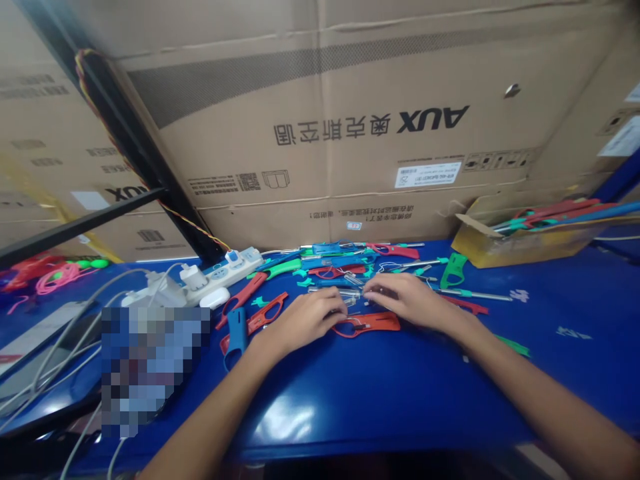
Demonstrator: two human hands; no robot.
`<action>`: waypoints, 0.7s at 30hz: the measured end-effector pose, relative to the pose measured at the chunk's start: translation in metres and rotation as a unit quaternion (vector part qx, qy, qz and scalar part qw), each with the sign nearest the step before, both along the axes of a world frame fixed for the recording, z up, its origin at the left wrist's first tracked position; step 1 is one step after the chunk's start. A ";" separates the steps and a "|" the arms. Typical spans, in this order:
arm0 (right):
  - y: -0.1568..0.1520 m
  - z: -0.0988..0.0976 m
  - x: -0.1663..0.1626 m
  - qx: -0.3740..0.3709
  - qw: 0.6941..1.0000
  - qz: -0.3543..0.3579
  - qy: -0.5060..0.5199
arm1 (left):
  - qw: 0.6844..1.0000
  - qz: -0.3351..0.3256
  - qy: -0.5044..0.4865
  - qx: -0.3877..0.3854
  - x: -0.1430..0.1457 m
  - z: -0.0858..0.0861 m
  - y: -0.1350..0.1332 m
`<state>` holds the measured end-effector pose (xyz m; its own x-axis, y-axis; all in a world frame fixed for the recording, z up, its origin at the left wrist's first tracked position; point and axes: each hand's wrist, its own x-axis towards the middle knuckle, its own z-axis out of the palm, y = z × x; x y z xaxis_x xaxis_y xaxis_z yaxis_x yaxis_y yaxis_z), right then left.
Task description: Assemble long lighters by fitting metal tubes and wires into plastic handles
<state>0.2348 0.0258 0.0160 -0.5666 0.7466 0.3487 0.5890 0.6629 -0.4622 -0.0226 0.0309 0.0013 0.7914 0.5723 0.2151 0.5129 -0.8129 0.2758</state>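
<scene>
My left hand (313, 315) is closed, its fingers curled down at the left end of a red-orange lighter handle shell (383, 322) on the table. Facing it, my right hand (407, 298) has its fingertips pressed together beside small clear plastic pieces (353, 280). What either hand pinches is too small or hidden to make out. Behind the hands lie several blue, red and green lighter parts with metal tubes. A blue handle shell (237, 330) and a red-orange one (270, 313) lie left of my left hand. A green handle shell (454, 269) lies beyond my right hand.
An open cardboard box (530, 247) of long lighters stands at the back right. At left are a white power strip (225, 273) with plugs, loose cables and a blurred-out phone-like object (155, 367). A large carton (320, 133) walls off the back of the blue table (380, 400).
</scene>
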 end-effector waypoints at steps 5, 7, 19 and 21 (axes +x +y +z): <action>0.020 0.009 0.027 0.137 0.982 -0.124 0.033 | 1.000 0.011 -0.010 -0.015 0.001 0.004 0.000; 0.032 0.010 0.039 0.164 0.970 -0.176 0.035 | 1.000 0.012 -0.012 -0.013 0.002 0.006 0.000; 0.028 -0.002 0.090 0.097 0.974 -0.207 -0.007 | 0.996 0.067 -0.014 0.059 -0.004 0.004 0.009; 0.027 -0.001 0.094 0.073 0.976 -0.204 -0.008 | 0.996 0.069 -0.001 0.060 -0.005 0.004 0.010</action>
